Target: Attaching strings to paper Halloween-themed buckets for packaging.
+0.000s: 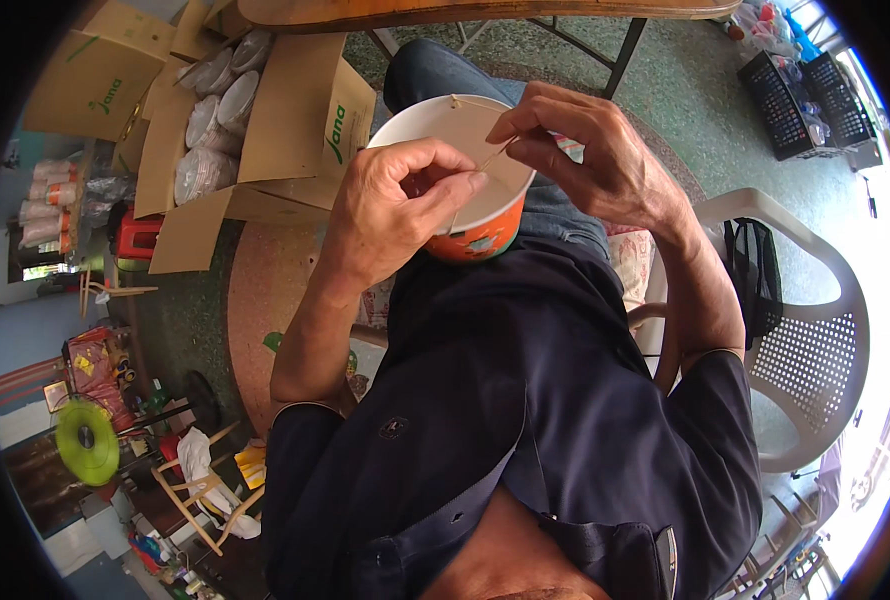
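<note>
A paper bucket (473, 243), white inside and orange with green outside, rests on my lap with its mouth tilted up. A thin tan string (494, 156) stretches over the mouth between my fingers. My left hand (398, 205) is at the bucket's left rim, thumb and forefinger pinched on the string, with a bit of it hanging below the thumb. My right hand (590, 150) pinches the string over the right rim, its other fingers curled. A small knot of string (456, 101) sits at the far rim.
An open cardboard box (290, 120) with several wrapped stacks of pale containers (205, 175) stands at the left. Ahead is a wooden table (485, 10). A plastic chair (825, 370) is at my right, black crates (800, 105) at the far right, and a green fan (87, 443) at the left.
</note>
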Available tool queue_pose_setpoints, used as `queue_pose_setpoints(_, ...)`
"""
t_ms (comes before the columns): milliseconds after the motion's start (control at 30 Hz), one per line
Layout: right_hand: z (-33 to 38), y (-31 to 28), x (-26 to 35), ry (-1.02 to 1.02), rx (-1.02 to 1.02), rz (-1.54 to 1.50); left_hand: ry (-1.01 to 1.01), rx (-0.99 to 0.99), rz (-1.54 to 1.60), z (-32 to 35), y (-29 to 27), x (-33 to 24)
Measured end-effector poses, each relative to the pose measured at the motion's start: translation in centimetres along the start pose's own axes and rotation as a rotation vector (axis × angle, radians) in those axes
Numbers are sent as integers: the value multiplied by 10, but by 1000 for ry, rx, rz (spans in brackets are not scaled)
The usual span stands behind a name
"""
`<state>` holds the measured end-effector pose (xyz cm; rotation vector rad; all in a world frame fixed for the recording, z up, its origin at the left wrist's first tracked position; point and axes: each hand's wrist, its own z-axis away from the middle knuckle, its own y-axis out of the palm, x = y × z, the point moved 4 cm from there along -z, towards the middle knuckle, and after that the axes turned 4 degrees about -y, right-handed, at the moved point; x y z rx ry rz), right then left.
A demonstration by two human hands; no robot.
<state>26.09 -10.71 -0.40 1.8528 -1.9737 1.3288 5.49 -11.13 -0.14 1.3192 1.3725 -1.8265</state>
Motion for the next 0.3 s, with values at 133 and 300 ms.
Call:
queue_pose_setpoints(133, 1, -10, -4, 101, -37, 80, 174, 7, -149, 1, -4, 0)
queue_pose_setpoints(300, 11, -31, -29, 414, -326, -55, 254, 152, -238, 10, -13, -9)
